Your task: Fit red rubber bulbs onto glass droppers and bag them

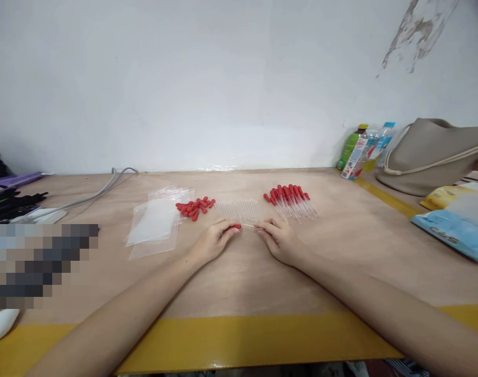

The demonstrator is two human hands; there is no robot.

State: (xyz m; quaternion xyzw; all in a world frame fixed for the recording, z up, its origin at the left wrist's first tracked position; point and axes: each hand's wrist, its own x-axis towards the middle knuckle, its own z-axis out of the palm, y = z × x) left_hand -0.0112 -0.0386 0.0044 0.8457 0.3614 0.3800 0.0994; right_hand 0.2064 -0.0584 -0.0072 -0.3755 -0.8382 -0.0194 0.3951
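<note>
My left hand (215, 240) pinches a red rubber dropper bulb (234, 226), whose end shows at the fingertips. Between the thumb and fingers of my right hand (280, 241) is a thin clear dropper tube (248, 225), pointing left at the bulb; whether the two touch I cannot tell. Just behind my hands lies a row of clear tubes (239, 209). Loose red bulbs (193, 208) are heaped to its left. On the right is a pile of droppers (291, 199) with red bulbs fitted on their tubes.
Clear zip bags (154, 222) lie left of the loose bulbs. Bottles (358, 152), a grey bag (431, 157) and a blue packet (454, 235) stand or lie at the right. A grey cable (97, 193) crosses the left side. Yellow tape (239, 340) marks the table's front edge.
</note>
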